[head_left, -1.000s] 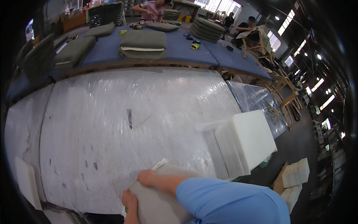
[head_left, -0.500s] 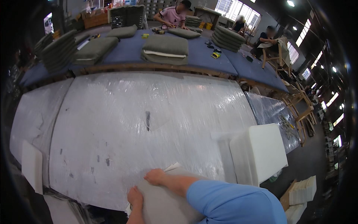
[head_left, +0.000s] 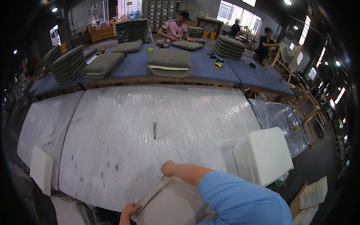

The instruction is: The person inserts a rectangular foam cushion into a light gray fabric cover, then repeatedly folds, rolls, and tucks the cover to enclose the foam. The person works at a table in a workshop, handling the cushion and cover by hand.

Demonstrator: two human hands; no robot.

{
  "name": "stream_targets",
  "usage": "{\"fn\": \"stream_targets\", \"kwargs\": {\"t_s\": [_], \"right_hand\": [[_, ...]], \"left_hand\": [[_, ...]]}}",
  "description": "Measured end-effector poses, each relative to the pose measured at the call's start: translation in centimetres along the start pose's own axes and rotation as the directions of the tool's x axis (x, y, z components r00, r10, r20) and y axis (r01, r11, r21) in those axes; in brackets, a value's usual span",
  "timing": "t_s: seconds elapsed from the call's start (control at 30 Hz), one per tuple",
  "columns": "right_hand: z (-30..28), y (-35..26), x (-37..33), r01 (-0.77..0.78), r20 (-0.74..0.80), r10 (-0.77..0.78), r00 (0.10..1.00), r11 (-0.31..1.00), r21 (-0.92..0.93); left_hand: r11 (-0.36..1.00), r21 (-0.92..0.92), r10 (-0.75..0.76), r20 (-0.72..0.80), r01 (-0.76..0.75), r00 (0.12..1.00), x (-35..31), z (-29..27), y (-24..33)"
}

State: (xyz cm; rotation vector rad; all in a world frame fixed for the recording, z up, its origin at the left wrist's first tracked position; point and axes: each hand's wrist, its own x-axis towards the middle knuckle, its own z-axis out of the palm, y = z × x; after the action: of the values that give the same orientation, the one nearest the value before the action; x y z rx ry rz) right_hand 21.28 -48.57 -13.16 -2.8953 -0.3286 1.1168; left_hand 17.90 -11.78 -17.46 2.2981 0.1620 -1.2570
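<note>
A flat grey cushion cover [head_left: 170, 200] lies at the near edge of the plastic-wrapped work table [head_left: 150, 127]. My right hand [head_left: 168, 168] grips its far corner, fingers closed, with my blue sleeve behind it. At the bottom edge, my left hand [head_left: 129, 210] holds the cover's near left corner. To the right, a white foam block [head_left: 264, 155] stands on the table's right end.
A white foam piece [head_left: 41, 168] leans at the left. Behind is a blue table [head_left: 204, 67] with grey cushions [head_left: 168, 62] in stacks. Three people work at the back. Wooden chair frames [head_left: 305, 112] and stacked white foam pads [head_left: 311, 195] stand on the right.
The view has shifted, so the table sits lower and more centred. My hands have stayed on the grey cover, and the right one has lifted its corner a little.
</note>
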Motion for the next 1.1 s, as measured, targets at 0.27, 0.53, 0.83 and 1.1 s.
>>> {"fn": "stream_targets", "kwargs": {"t_s": [0.27,0.53,0.83,1.1], "right_hand": [[-0.9,-1.5,-0.2,-0.146,0.194,0.074,0.978,0.910,0.387],[5.8,0.6,3.4,-0.473,0.435,0.213,0.875,0.566,0.675],[6.7,-3.1,2.4,-0.329,-0.094,0.550,0.830,0.618,0.714],[3.3,-4.1,1.2,-0.238,0.157,0.182,0.971,0.816,0.527]], "left_hand": [[0.992,0.017,0.126,-0.354,-0.128,0.927,0.1,1.3,-0.7],[0.984,-0.089,0.108,-0.394,-0.155,0.913,0.4,3.5,1.5],[0.973,-0.216,-0.189,-0.562,0.077,0.805,1.7,5.3,3.5],[0.932,-0.314,-0.341,-0.587,0.181,0.735,2.0,4.4,4.2]]}}
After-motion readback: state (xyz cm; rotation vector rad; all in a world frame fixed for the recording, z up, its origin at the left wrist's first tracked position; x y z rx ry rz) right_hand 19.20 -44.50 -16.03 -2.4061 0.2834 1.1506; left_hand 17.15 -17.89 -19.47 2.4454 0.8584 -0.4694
